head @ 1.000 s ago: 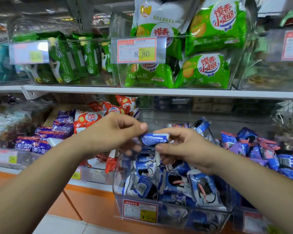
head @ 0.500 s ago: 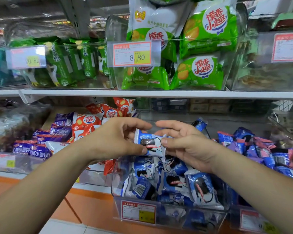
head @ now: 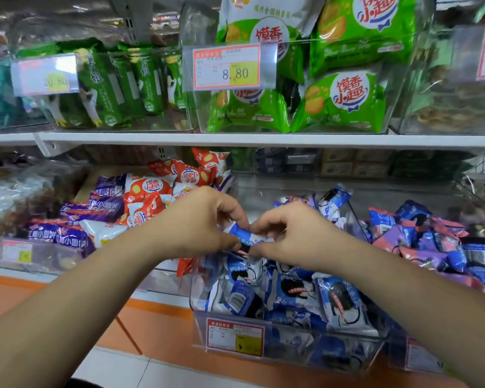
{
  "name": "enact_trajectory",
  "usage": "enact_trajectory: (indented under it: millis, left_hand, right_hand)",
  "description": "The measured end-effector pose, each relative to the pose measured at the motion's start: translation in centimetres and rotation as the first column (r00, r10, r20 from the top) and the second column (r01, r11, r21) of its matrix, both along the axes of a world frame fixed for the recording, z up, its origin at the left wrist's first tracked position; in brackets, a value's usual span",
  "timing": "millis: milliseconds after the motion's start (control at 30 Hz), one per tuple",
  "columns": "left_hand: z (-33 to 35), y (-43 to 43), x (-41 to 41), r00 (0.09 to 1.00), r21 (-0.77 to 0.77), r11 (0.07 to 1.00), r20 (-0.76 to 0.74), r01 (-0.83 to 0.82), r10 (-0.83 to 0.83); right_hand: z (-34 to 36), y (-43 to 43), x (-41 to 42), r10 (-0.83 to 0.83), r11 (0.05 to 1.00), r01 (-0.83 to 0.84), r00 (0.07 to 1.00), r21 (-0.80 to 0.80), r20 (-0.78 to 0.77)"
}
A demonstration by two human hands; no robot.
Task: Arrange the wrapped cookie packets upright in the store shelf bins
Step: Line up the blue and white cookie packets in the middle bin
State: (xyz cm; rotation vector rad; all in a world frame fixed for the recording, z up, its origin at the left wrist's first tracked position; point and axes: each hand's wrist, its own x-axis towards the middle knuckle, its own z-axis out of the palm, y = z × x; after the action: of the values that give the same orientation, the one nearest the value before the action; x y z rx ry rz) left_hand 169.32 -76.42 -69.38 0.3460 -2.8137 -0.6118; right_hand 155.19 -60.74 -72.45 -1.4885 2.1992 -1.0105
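At the left, the purple packets (head: 67, 233) and the red-and-white packets (head: 151, 191) lay heaped in their bin as they had half a second before. The left hand (head: 196, 222) had changed: its forefinger, stretched out over the wrapper earlier, was now curled down with the other fingers, knuckles up, with thumb and fingertips pinching the left end of the blue-and-white packet (head: 245, 238). That packet had earlier faced the camera with its cookie picture plain to see. It now lay tilted and crumpled between the two hands, mostly hidden by the fingers, held in the air just above the pile in the clear bin (head: 199, 278). The right hand (head: 294, 233) had drawn in closer to the left one, and its fingers, straighter before, were bent with the knuckles raised, gripping the packet's right end between thumb and fingertips. Both forearms reached in from the lower corners and met over the bin. Below the hands, the other blue packets (head: 333, 301) lay jumbled, some leaning and none standing straight, behind the bin's price label (head: 235, 337). Farther right, a heap of pink and blue packets (head: 431, 239) filled the neighbouring bin.
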Motion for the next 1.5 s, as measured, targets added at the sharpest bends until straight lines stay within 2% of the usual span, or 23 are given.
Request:
enact_trajectory:
  millis: [133,267,467,700,833,900,967,1033,1133,1300,1433,1500]
  left_hand:
    - [-0.6,-1.0,0.2,0.999,-0.072,0.996,-0.003,0.045,-0.045]
    - [-0.7,-1.3,0.9,0.998,-0.098,0.994,-0.04,0.046,-0.05]
    - [-1.1,-1.0,1.0,0.998,-0.053,0.997,0.01,0.056,-0.055]
    - [-1.3,-1.2,0.9,0.997,-0.071,0.995,0.031,0.075,-0.073]
    - [-1.5,-1.3,0.9,0.994,-0.101,0.989,0.041,0.106,-0.103]
    - [-1.5,-1.3,1.0,0.989,-0.118,0.984,0.076,0.133,-0.125]
    - [-1.5,-1.3,0.9,0.982,-0.127,0.981,0.131,0.149,-0.133]
    - [-1.4,-1.1,0.9,0.975,-0.152,0.974,0.171,0.171,-0.144]
    - [-1.5,-0.8,1.0,0.959,-0.212,0.956,0.241,0.203,-0.15]
    - [-1.8,-0.1,1.0,0.91,-0.344,0.905,0.403,0.251,-0.099]
    - [-2.6,0.9,0.5,0.87,-0.493,0.804,0.49,0.331,-0.057]
    - [-2.5,1.1,0.4,0.86,-0.515,0.793,0.509,0.324,-0.021]
  right_hand:
    - [0.1,-1.5,0.0,0.009,0.993,-0.001,0.998,0.12,-0.061]
    - [-1.0,-3.2,0.0,0.023,0.962,0.028,0.982,0.272,-0.185]
    - [-2.5,-5.2,0.8,0.126,0.931,-0.011,0.948,0.365,-0.292]
    - [-3.3,-5.0,0.6,0.231,0.894,-0.1,0.938,0.437,-0.259]
    - [-2.3,-3.9,0.3,0.252,0.884,-0.163,0.955,0.437,-0.155]
    - [-2.3,-3.5,1.0,0.319,0.846,-0.226,0.941,0.483,-0.118]
    - [-2.7,-3.1,1.6,0.389,0.792,-0.237,0.906,0.563,-0.165]
    - [-3.1,-2.9,1.9,0.388,0.811,-0.242,0.904,0.533,-0.178]
    - [-3.1,-2.3,1.9,0.344,0.855,-0.262,0.932,0.448,-0.112]
    - [-2.5,-0.9,1.5,0.308,0.876,-0.253,0.949,0.411,-0.071]
    - [-0.7,0.2,0.9,0.25,0.951,-0.239,0.968,0.195,-0.034]
    - [0.6,0.9,0.2,0.186,0.978,-0.184,0.982,0.095,-0.016]
